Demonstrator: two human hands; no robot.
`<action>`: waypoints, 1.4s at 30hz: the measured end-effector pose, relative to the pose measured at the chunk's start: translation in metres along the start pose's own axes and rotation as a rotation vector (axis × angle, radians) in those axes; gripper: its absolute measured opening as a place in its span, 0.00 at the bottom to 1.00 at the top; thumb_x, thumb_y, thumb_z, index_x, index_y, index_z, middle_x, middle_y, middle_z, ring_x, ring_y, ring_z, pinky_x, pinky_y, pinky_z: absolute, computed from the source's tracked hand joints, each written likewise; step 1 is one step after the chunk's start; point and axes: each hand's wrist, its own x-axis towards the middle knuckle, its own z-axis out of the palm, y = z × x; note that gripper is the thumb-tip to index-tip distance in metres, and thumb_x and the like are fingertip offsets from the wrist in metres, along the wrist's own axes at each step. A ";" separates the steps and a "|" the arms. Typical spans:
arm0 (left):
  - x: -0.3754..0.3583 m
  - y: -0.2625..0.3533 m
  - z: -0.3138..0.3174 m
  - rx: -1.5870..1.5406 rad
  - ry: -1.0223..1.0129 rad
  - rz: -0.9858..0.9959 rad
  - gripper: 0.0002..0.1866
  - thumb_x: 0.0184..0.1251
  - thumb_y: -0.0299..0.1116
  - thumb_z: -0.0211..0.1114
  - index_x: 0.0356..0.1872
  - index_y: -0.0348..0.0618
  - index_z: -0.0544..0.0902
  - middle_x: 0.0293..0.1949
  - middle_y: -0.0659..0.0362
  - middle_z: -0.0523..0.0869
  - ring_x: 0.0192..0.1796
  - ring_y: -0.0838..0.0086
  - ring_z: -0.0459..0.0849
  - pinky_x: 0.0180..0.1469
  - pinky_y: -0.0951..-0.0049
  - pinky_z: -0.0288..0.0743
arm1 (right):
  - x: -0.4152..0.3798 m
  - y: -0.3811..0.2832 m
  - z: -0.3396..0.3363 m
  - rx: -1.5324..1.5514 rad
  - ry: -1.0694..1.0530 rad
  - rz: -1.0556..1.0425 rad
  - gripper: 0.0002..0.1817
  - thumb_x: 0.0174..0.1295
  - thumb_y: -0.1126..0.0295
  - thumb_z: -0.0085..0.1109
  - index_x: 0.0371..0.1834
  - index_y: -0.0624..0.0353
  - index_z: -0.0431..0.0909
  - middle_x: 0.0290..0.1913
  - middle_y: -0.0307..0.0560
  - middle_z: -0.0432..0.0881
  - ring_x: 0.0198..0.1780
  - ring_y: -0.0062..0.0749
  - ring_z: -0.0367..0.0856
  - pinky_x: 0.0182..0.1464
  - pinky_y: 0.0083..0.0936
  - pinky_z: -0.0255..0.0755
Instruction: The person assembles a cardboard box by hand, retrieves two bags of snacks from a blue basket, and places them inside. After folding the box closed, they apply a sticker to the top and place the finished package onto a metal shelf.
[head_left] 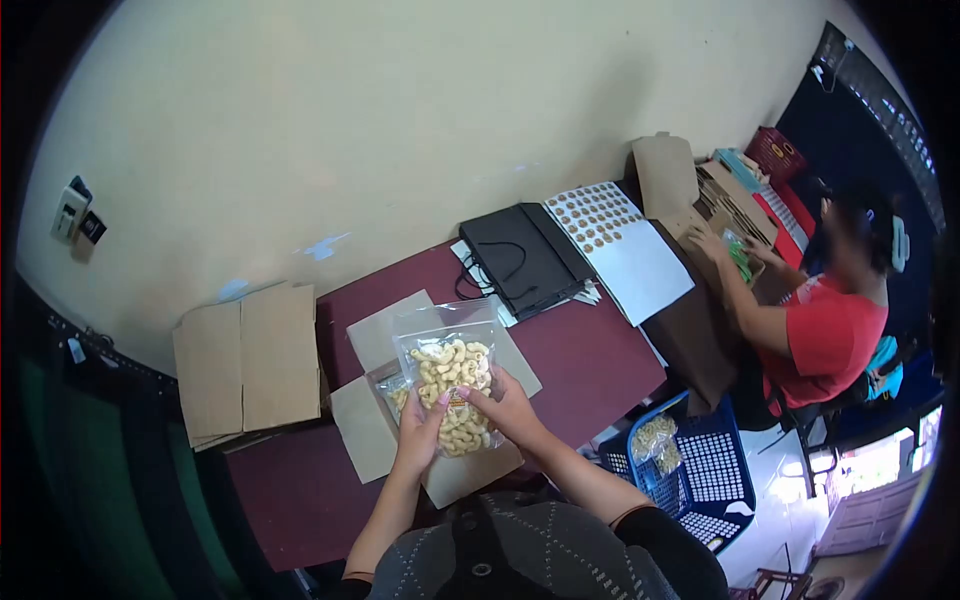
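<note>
A clear zip pouch of cashews (455,375) is held between my two hands over an open cardboard box (375,345), whose flaps are spread on the dark red table (590,370). My left hand (420,430) grips the pouch's lower left side, thumb on the front. On the lower right side, my right hand (505,405) holds it, its thumb near a small label. Another clear bag (388,385) shows inside the box, partly hidden behind the pouch and my left hand.
Folded cardboard (245,360) lies left. Black paper bags (525,260) and a sticker sheet (620,250) lie right. A blue basket (715,465) holding bags of nuts (655,440) stands on the floor. A person in red (825,335) handles a green packet in a box.
</note>
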 end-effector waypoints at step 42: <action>-0.021 -0.002 0.016 0.111 0.053 0.082 0.18 0.72 0.33 0.54 0.57 0.33 0.68 0.52 0.53 0.78 0.53 0.75 0.77 0.54 0.76 0.71 | -0.022 0.031 -0.018 0.070 0.071 0.059 0.22 0.72 0.62 0.47 0.60 0.68 0.66 0.51 0.46 0.79 0.51 0.24 0.77 0.54 0.22 0.71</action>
